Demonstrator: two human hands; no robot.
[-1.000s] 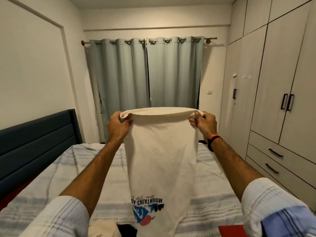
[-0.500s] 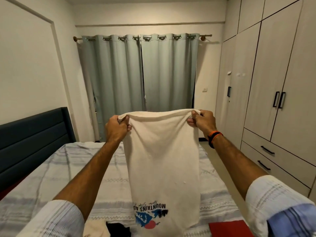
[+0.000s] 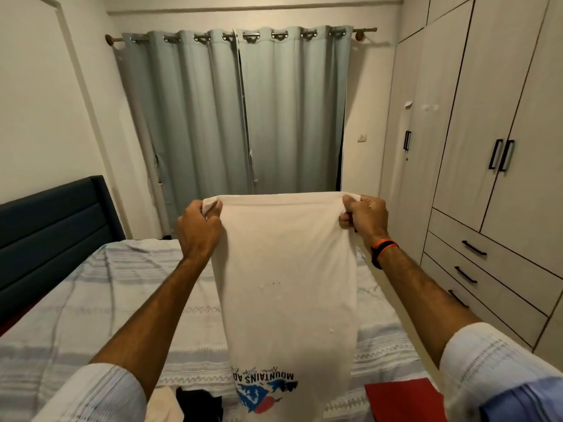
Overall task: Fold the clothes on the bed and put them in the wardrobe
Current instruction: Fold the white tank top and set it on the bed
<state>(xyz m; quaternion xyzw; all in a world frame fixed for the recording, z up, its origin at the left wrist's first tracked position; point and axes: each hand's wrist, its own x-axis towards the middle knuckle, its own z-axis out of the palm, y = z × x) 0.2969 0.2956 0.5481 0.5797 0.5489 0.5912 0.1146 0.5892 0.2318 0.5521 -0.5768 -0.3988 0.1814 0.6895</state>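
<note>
A cream T-shirt [image 3: 286, 287] hangs upside down in a narrow lengthwise fold in front of me, its blue and red mountain print at the bottom. My left hand [image 3: 198, 229] grips its top left corner and my right hand [image 3: 364, 219] grips the top right corner, the upper edge stretched between them above the bed [image 3: 91, 303]. The wardrobe [image 3: 487, 141] stands along the right wall with its doors closed.
A black garment [image 3: 199, 405] and a cream one [image 3: 163, 405] lie at the near edge of the bed. A red garment [image 3: 402, 402] lies at the bed's near right. A dark headboard [image 3: 51, 236] runs along the left; grey curtains [image 3: 237, 117] hang ahead. Wardrobe drawers [image 3: 475, 269] sit low.
The shirt stays held up by both hands; its top edge is pulled straighter and sits slightly lower in view. The view has shifted a little to the right.
</note>
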